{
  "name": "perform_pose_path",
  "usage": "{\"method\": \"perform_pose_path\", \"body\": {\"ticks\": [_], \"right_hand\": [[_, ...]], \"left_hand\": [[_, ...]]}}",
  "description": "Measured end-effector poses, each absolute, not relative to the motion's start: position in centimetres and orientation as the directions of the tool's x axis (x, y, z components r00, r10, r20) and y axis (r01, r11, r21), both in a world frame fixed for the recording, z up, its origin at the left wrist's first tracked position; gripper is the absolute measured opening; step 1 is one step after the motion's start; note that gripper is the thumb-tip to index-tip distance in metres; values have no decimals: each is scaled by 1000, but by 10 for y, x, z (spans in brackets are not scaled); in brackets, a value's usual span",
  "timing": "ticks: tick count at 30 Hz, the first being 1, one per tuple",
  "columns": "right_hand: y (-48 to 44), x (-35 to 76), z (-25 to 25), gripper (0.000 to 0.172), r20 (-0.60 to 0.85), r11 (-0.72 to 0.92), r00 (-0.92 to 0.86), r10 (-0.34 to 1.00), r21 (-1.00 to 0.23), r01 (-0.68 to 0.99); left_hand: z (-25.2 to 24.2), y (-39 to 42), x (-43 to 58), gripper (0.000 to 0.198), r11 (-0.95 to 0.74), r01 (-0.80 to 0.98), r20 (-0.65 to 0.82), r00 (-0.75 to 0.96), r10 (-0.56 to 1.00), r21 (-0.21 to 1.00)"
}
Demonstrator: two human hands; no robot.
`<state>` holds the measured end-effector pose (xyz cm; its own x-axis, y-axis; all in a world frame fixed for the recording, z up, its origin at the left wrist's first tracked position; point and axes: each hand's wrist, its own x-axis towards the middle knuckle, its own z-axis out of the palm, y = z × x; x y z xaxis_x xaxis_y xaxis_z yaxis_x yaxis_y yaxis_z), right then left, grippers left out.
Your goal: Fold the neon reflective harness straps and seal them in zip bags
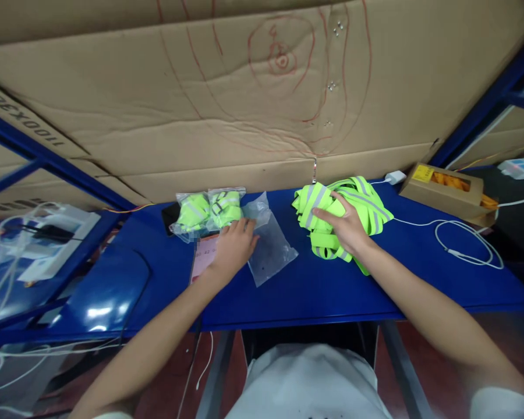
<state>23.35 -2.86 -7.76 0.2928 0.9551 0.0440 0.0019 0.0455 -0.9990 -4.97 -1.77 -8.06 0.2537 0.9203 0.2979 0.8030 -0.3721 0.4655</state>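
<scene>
Near the tabletop's (314, 297) back edge, right hand (344, 224) clasps straps (369, 208), likely keeping them bundled; left hand (236, 243) beside flat bag (269, 251), grip unclear.

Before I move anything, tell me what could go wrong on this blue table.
The loose neon-yellow straps with silver stripes lie in loops under the right hand, so they might tangle if lifted. A loop could also snag the thin white cable beside them. The flat clear plastic bag lies next to the left hand, which might crumple or drag it.
</scene>
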Motion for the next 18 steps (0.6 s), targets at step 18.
{"method": "perform_pose_path", "body": {"ticks": [18], "right_hand": [[-24, 238, -81, 79, 80, 165, 381, 921, -967, -197]], "left_hand": [[-51, -82, -83, 47, 160, 656, -436, 281, 855, 737]]}}
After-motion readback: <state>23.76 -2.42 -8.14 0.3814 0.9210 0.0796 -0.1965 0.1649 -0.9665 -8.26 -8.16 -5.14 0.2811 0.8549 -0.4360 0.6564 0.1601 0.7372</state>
